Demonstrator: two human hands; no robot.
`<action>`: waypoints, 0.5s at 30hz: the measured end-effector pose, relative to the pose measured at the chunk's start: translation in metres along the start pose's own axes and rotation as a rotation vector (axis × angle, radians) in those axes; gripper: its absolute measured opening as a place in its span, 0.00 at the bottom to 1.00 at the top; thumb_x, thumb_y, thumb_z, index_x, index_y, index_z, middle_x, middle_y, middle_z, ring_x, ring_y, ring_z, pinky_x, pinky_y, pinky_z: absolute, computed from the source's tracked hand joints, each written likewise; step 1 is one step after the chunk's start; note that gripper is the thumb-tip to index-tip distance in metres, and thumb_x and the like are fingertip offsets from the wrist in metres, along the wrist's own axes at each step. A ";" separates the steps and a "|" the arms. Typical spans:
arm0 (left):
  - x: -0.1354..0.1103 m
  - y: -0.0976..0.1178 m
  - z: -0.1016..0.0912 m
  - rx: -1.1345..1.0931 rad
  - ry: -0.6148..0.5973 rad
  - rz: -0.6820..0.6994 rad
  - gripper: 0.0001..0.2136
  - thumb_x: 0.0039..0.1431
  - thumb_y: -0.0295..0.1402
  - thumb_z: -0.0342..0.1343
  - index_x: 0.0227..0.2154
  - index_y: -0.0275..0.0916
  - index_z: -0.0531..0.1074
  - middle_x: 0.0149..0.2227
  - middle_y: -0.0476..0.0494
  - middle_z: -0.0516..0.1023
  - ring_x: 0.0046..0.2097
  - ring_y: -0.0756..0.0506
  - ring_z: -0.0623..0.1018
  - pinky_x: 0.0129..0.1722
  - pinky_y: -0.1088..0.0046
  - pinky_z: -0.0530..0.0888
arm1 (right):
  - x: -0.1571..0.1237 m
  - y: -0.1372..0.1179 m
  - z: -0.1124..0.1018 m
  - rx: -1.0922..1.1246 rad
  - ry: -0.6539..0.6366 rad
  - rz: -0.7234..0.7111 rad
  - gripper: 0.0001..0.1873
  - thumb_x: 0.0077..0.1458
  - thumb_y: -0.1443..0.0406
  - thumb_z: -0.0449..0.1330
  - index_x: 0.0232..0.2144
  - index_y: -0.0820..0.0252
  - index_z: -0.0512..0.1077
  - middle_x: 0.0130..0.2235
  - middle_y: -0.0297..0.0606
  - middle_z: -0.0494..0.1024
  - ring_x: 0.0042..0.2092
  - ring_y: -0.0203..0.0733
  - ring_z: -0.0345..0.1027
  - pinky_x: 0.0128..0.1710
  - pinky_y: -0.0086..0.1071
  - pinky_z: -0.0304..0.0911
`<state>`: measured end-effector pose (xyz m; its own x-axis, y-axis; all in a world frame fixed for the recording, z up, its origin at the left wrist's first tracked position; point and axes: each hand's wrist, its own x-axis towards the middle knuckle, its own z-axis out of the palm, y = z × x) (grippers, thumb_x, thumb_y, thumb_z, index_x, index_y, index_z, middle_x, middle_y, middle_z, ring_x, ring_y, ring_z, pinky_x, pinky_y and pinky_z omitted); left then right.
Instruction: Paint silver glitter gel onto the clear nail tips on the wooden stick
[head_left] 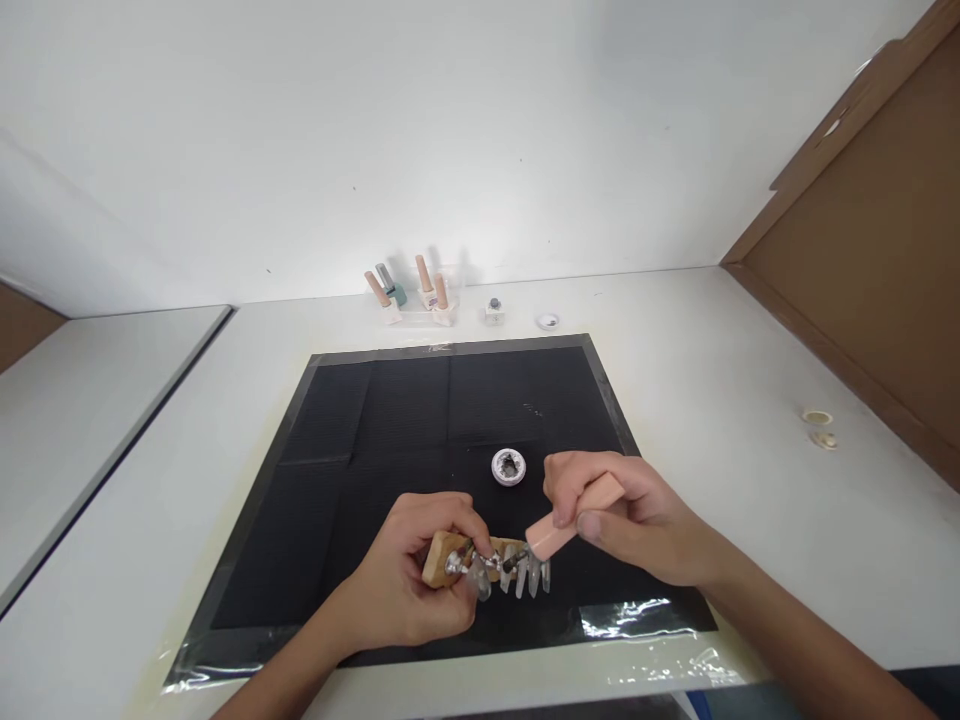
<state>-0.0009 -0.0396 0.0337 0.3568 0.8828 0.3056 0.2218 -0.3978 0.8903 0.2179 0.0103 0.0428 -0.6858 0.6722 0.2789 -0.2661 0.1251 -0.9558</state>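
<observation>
Above a black mat (397,400), a peach-handled brush (555,533) at the nail tips (534,577)

The person's left grip (420,565) is closed around a wooden stick (437,560) carrying the clear row, silvery in places. The right grip (622,505) pinches the brush handle, its dark end over the row; contact cannot be told. Just beyond, a round pot (496,468) of silvery contents sits on the mat. Farther back, on the white tabletop (262,350), stand a clear tray (414,318) with polish bottles (377,289) and a small glass bottle (494,314).
</observation>
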 end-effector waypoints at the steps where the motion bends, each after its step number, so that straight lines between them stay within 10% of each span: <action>1: 0.000 0.000 0.000 -0.003 0.002 -0.003 0.12 0.36 0.17 0.51 0.24 0.39 0.70 0.18 0.53 0.69 0.19 0.53 0.65 0.19 0.78 0.59 | 0.000 0.000 0.000 -0.011 -0.003 0.018 0.06 0.62 0.64 0.55 0.34 0.57 0.71 0.29 0.31 0.68 0.29 0.33 0.57 0.28 0.28 0.53; 6: -0.003 -0.004 -0.001 -0.201 0.003 -0.163 0.12 0.37 0.16 0.51 0.24 0.38 0.70 0.19 0.55 0.68 0.18 0.54 0.68 0.17 0.81 0.63 | 0.001 -0.003 0.000 -0.075 0.154 0.025 0.07 0.62 0.64 0.55 0.33 0.56 0.72 0.30 0.32 0.68 0.31 0.34 0.59 0.32 0.28 0.55; 10: -0.005 -0.009 0.002 -0.546 -0.037 -0.472 0.05 0.44 0.21 0.56 0.25 0.37 0.69 0.22 0.54 0.69 0.16 0.53 0.73 0.11 0.83 0.66 | 0.000 -0.004 0.003 -0.018 0.073 -0.059 0.06 0.62 0.63 0.55 0.34 0.55 0.72 0.29 0.32 0.68 0.31 0.34 0.59 0.30 0.29 0.55; 15: -0.003 -0.018 0.010 -0.811 -0.045 -0.525 0.10 0.46 0.34 0.64 0.24 0.36 0.69 0.16 0.55 0.69 0.14 0.54 0.71 0.09 0.86 0.66 | 0.000 -0.006 0.005 -0.104 0.043 -0.028 0.05 0.62 0.68 0.54 0.37 0.56 0.71 0.29 0.32 0.70 0.30 0.33 0.59 0.31 0.28 0.56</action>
<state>0.0027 -0.0380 0.0135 0.4286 0.8819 -0.1962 -0.3248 0.3531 0.8774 0.2157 0.0060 0.0490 -0.6487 0.6978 0.3036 -0.2119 0.2176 -0.9528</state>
